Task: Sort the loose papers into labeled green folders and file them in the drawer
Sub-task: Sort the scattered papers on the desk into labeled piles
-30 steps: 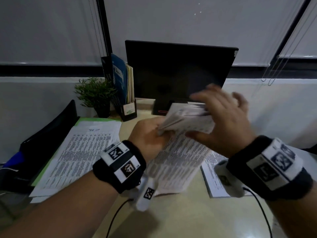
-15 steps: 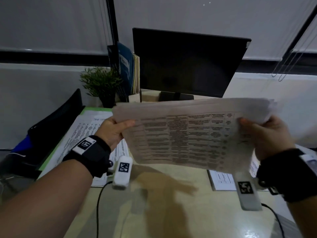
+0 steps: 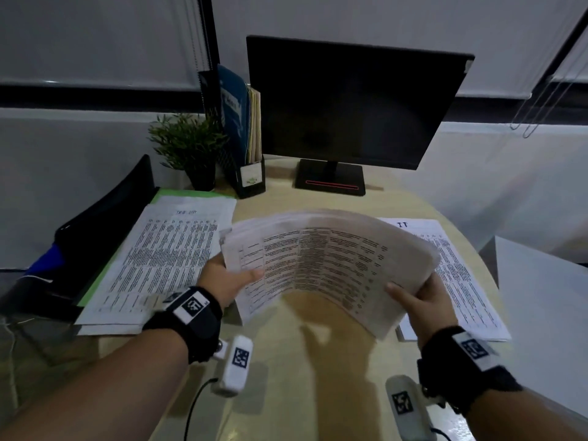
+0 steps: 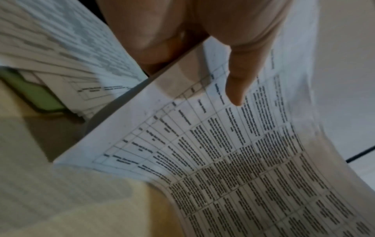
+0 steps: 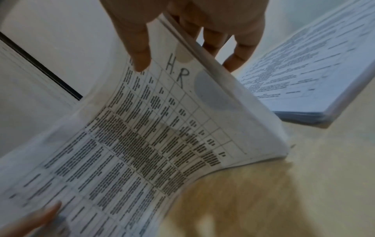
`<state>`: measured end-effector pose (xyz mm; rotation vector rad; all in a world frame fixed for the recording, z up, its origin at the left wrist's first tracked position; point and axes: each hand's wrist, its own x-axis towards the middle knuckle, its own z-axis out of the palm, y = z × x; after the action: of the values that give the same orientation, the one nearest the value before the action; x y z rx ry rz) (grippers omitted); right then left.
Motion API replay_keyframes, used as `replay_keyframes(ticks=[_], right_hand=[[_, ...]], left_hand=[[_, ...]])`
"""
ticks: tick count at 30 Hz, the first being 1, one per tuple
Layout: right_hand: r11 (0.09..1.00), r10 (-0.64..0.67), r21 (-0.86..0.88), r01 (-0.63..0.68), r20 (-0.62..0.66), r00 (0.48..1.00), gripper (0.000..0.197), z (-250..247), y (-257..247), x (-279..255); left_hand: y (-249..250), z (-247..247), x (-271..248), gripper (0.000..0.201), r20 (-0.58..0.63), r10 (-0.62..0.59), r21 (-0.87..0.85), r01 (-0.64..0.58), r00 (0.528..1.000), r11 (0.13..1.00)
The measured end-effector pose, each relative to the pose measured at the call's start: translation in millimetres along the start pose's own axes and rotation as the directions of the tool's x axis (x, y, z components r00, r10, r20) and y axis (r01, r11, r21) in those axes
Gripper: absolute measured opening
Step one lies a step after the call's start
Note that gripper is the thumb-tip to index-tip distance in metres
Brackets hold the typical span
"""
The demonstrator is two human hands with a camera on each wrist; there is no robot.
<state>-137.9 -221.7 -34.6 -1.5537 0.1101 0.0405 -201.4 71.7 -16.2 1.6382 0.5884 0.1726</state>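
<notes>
The sheaf of papers is thin, matt white paper printed with black tables, limp enough to bow. At nine o'clock, more matt printed sheets lie on a smooth green card folder. The desk is pale wood-look laminate with a soft sheen. At twelve, the monitor is matt black plastic.

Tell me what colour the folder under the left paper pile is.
Green folder, seen best in the head view, under the left pile.

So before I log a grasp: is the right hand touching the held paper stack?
Touching: right wrist view shows the right hand pinching the paper stack.
</notes>
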Motion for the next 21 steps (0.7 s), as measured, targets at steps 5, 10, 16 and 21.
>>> replay_keyframes(ticks=[5, 10, 16, 21], right_hand=[[0.997, 0.018, -0.076, -0.026, -0.108, 0.994, 0.028, -3.3, -7.8, 14.0], [0.993, -0.017, 0.114, 0.025, -0.070, 0.997, 0.041, -17.7, -13.1, 15.8], [0.997, -0.019, 0.078, 0.017, 0.029, 0.999, 0.071, -12.2, -18.5, 8.8], [0.998, -0.058, -0.002, 0.058, 0.013, 0.998, 0.035, -3.8, -28.2, 6.4]], left_hand=[[2.9, 2.0, 4.0, 0.015, -0.058, 0.014, -0.024, -0.015, 0.998, 1.000], [11.8, -7.8, -1.5, 0.028, -0.036, 0.108, -0.069, -0.110, 0.994, 0.992], [10.9, -7.3, -4.9, 0.041, 0.043, 0.106, -0.094, -0.102, 0.993, 0.990], [19.3, 0.7, -8.4, 0.025, -0.034, 0.100, -0.045, -0.101, 0.994, 0.994]])
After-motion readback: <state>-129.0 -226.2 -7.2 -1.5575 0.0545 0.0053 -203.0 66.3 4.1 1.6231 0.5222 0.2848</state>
